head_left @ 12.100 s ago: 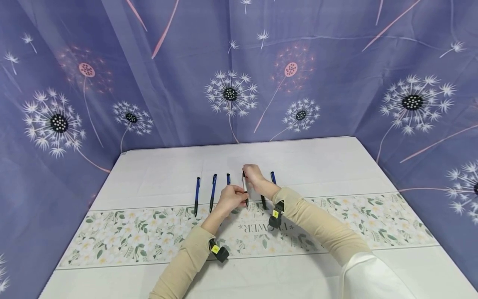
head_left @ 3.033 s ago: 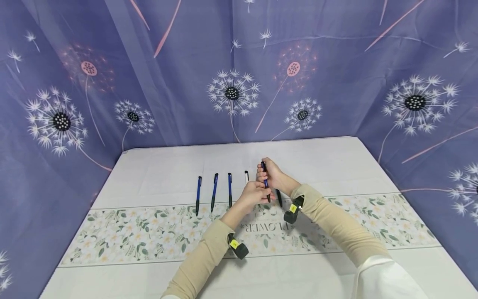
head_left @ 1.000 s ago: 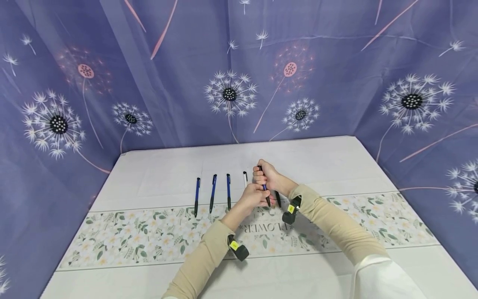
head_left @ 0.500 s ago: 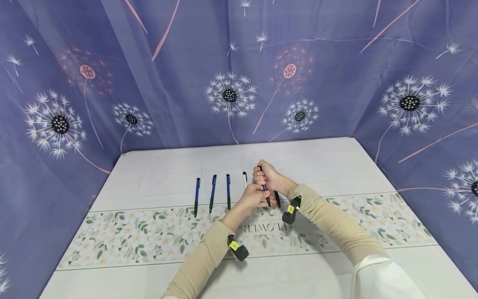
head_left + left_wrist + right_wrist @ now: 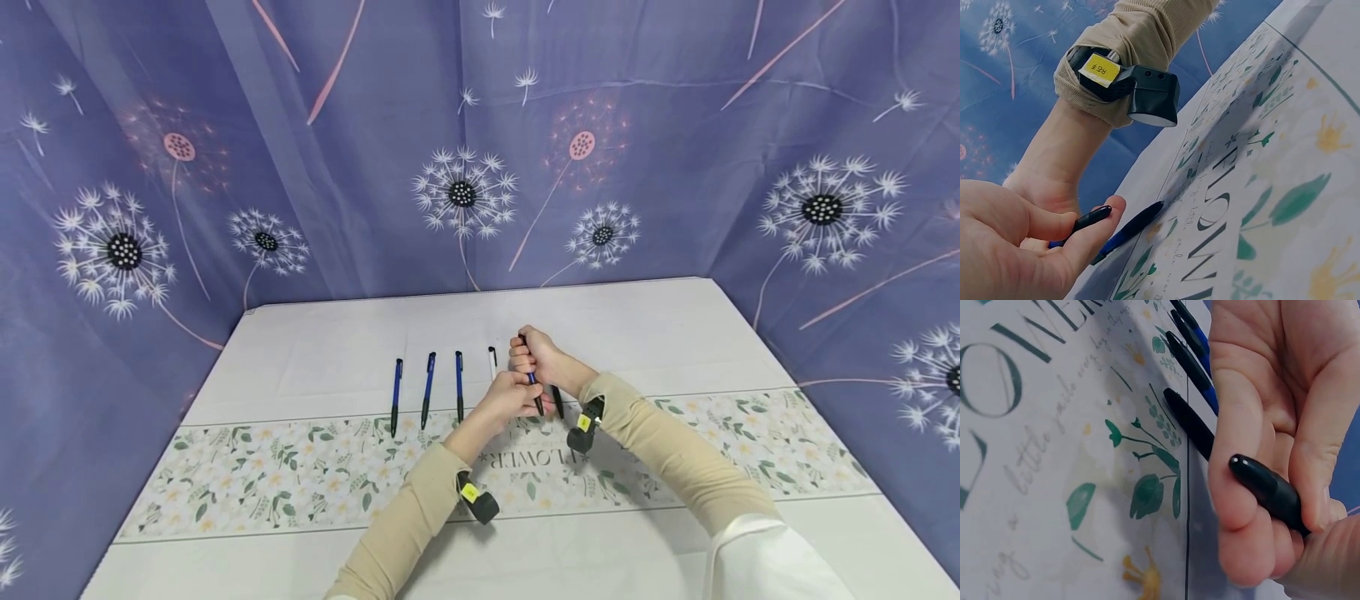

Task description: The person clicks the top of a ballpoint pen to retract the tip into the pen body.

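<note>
Both hands hold one blue ballpoint pen (image 5: 532,378) with a black grip, above the table's middle. My left hand (image 5: 507,397) pinches its lower end; the black tip (image 5: 1100,214) pokes out past thumb and fingers in the left wrist view. Higher up, my right hand (image 5: 538,354) grips the barrel with curled fingers, thumb side at the top. Left of the hands lie three blue pens (image 5: 428,389), tips towards me, and a white pen (image 5: 492,358) partly hidden by the left hand. Another pen (image 5: 557,402) lies right of them, its upper part behind the right wrist.
A white cloth (image 5: 315,350) with a floral band (image 5: 285,475) covers the table. Purple dandelion curtains (image 5: 360,167) stand at its back and sides. Black wrist cameras (image 5: 478,502) sit on both forearms.
Twelve seconds ago both hands held the white pen; it now lies in the row and they hold a blue one. Since three seconds ago the right hand has closed further round its top.
</note>
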The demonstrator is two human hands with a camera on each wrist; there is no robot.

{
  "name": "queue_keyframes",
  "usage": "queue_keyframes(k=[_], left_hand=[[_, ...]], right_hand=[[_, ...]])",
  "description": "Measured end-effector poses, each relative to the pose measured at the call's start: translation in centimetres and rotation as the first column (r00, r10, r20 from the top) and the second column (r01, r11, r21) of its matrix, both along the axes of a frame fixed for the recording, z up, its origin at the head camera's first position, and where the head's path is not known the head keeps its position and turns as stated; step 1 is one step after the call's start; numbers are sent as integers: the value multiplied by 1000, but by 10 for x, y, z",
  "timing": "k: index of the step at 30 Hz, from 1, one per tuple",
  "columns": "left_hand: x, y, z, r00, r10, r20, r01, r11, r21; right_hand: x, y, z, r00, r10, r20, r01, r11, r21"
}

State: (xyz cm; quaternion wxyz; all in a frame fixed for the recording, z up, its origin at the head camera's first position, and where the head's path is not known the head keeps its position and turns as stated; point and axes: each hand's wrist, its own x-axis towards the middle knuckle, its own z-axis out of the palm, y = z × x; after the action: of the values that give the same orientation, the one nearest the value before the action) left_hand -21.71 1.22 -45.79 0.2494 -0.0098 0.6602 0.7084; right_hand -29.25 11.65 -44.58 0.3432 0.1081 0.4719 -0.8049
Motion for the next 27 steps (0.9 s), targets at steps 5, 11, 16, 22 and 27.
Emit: queue_keyframes(k=[5, 11, 16, 22, 27], left_hand=[[0, -1, 0, 1000, -6, -4, 6, 1000, -18], [-1, -2, -1, 1000, 11, -14, -12, 999, -49], [-1, -3, -3, 1000, 20, -21, -22, 997, -76], [-1, -4, -3, 996, 53, -70, -62, 988, -143], [0, -6, -3, 991, 61, -119, -82, 981, -177]], right_hand=[[0, 0, -1, 1000, 13, -1, -13, 1000, 7], [-2, -1, -2, 1000, 4, 0, -4, 1000, 1], [-2, -1, -3, 1000, 19, -6, -19, 999, 26], [-2, -3, -4, 1000, 4, -3, -4, 1000, 29], [-3, -3, -6, 1000, -20, -19, 20, 999, 36]])
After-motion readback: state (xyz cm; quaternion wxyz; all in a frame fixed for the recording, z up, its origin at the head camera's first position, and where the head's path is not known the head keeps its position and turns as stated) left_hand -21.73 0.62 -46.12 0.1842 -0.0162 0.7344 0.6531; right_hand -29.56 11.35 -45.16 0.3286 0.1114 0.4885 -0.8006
